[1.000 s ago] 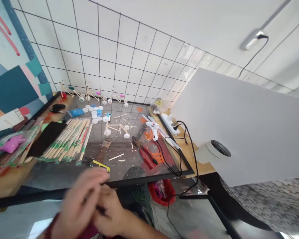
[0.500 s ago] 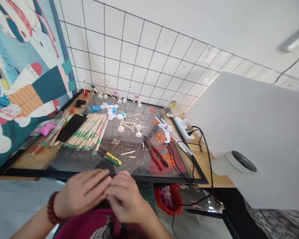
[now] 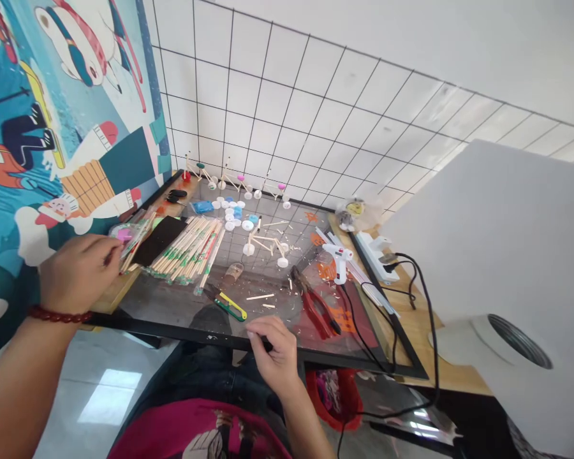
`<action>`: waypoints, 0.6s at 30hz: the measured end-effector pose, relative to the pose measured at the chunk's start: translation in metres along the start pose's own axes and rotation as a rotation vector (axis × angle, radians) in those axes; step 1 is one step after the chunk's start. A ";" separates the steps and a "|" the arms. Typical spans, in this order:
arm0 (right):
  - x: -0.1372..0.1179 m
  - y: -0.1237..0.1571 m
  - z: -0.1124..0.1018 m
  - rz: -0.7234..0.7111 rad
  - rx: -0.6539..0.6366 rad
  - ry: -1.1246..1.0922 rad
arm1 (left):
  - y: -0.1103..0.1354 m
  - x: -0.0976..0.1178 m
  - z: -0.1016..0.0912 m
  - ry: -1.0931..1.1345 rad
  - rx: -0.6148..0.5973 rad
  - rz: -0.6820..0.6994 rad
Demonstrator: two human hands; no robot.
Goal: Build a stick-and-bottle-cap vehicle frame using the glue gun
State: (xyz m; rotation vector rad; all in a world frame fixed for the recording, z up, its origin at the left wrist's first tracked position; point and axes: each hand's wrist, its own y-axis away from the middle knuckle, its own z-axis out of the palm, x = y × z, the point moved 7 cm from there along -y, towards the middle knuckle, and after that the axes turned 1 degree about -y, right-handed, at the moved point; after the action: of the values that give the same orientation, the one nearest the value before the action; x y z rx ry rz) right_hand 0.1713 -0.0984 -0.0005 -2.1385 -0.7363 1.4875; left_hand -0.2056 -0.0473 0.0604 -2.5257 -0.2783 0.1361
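My left hand [image 3: 79, 273] is out to the left, over the table's left edge. Its fingers are curled shut on the near end of a clear plastic packet [image 3: 132, 234] of coloured sticks. My right hand [image 3: 275, 350] rests on the black front rim of the glass table [image 3: 172, 322]. Its fingers are bent together, and I cannot make out whether they hold anything. Just beyond it lie green-and-yellow snips [image 3: 229, 306] and red pliers [image 3: 318, 311]. A bundle of wooden sticks [image 3: 187, 248] lies right of the left hand.
A small stick bicycle [image 3: 266, 244], bottle caps [image 3: 229, 213], a white glue gun [image 3: 339, 258] and a power strip [image 3: 375, 250] with cables are on the table. More stick bicycles [image 3: 242, 182] line the tiled wall. A white board [image 3: 507, 242] and a tape roll [image 3: 500, 338] stand at the right.
My hands were together at my lap and have parted. The left went out to the packet at the table's left, the right went up to the front rim. The view swung left.
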 end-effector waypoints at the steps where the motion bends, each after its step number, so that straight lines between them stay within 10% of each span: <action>1: 0.000 0.000 0.001 -0.004 -0.006 0.007 | -0.004 0.003 0.012 -0.033 -0.082 0.026; 8: -0.002 0.003 0.007 -0.051 -0.043 0.115 | -0.038 -0.014 0.071 -0.177 -0.262 0.004; 18: -0.001 0.007 0.017 -0.121 -0.115 0.233 | -0.050 -0.023 0.031 -0.162 -0.315 -0.109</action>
State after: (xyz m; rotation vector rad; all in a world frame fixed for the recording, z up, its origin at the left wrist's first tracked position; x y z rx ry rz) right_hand 0.1564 -0.1034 -0.0102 -2.2588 -0.8657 1.1357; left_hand -0.2410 0.0046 0.0638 -2.8069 -0.5385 0.2727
